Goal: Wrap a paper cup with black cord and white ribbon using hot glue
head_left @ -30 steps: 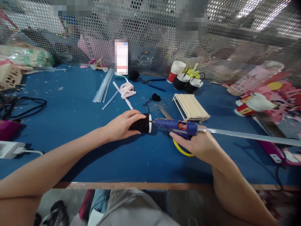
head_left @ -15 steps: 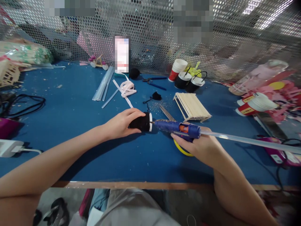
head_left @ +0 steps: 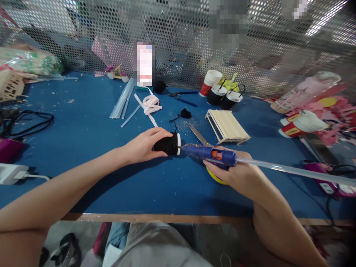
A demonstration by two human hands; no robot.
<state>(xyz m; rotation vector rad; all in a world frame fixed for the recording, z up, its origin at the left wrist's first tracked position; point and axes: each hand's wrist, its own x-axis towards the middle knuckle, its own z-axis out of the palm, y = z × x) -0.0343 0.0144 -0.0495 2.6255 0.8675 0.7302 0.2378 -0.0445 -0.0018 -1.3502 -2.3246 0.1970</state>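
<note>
My left hand [head_left: 147, 146] is wrapped around a paper cup [head_left: 168, 144] covered in black yarn, lying on its side with its white edge facing right. In my right hand [head_left: 236, 168] is a blue hot glue gun [head_left: 208, 152], a long clear glue stick [head_left: 292, 169] sticking out of its back. The gun's nozzle points left, at the cup's white edge; whether it touches cannot be made out. Partly hidden under the gun and my right hand lie scissors [head_left: 198, 134] with yellow handles. Black yarn [head_left: 185, 113] trails toward the cup.
A small stick-built table [head_left: 228, 126] stands right of the scissors. Farther back are black-wrapped cups [head_left: 215, 95], pliers [head_left: 185, 97], white ribbon [head_left: 151, 104] and clear glue sticks [head_left: 122, 98]. At right lie paper cups [head_left: 303, 124] and a purple power strip [head_left: 328, 181]. Perforated metal [head_left: 178, 37] stands behind.
The glue gun has shifted very slightly right and down, its nozzle moving along the cup's edge. My left hand keeps its hold on the cup.
</note>
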